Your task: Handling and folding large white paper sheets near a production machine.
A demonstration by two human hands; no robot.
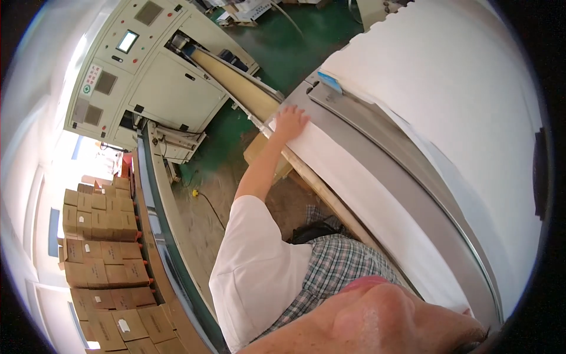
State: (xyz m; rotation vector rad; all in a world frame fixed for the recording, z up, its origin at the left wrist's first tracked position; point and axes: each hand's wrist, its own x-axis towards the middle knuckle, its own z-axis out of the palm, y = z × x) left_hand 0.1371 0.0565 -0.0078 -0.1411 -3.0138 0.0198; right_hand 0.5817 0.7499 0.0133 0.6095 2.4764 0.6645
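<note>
My left hand (pixel 289 124) lies palm down at the far end of a long white strip of paper or cloth (pixel 368 186), its fingers stretched out and slightly apart. This strip runs flat along a grey metal worktop (pixel 377 151), close to the edge beside my body. At the strip's near end, only a tiny bit of skin shows, perhaps my right hand (pixel 467 311); its fingers are hidden. Beyond the strip, a long metal bar (pixel 365 116) lies along the worktop, with a blue piece (pixel 330 82) at its far end. Large white sheets (pixel 454 88) spread behind the bar.
A tan conveyor belt (pixel 236 82) leads from a large cream machine (pixel 159 88) to the worktop's far end. Another long conveyor (pixel 171 242) stands at left, with stacked cardboard boxes (pixel 106 259) beyond it. A cable with a yellow plug (pixel 196 193) lies on the floor.
</note>
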